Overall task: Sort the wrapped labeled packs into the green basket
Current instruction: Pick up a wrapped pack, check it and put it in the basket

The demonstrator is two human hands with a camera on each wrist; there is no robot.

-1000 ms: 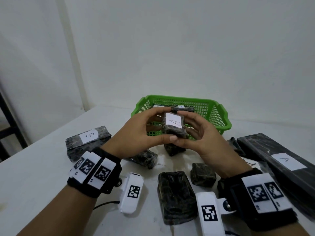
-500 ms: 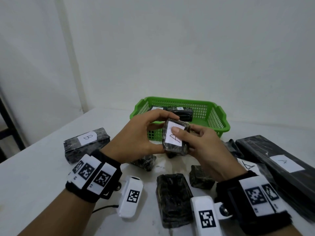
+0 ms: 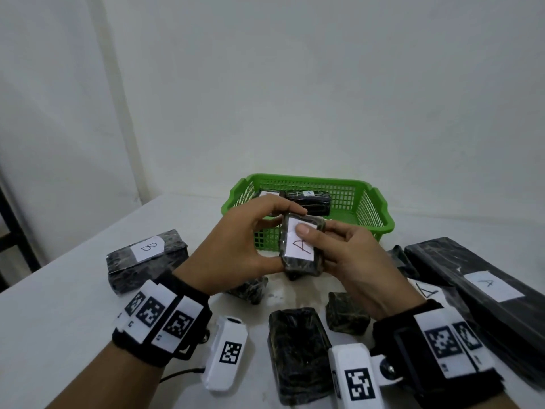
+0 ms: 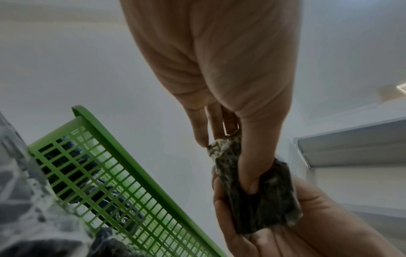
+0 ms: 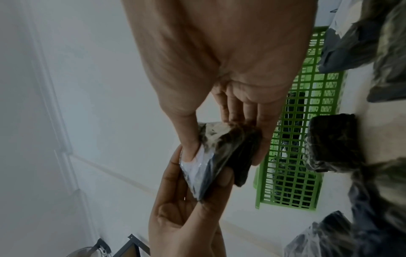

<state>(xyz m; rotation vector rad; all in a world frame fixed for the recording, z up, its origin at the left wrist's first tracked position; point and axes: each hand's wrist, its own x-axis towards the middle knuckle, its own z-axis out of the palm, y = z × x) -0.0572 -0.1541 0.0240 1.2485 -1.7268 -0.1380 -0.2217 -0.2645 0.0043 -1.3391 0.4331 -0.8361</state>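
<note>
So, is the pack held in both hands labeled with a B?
No, the held pack shows a handwritten A on its white label.

My head camera looks forward and down over the worktop [image 3: 59,305] toward the green basket [image 3: 374,208] by the wall. Each wrist camera sits close under its palm, looking along the fingers [image 4: 197,125]. All three views share the basket and the held pack [image 3: 300,246].

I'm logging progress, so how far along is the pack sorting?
Early on. Two wrapped packs already lie in the green basket. Both the left hand and right hand hold a small A pack. The B pack, long A pack and several others wait on the table.
</note>
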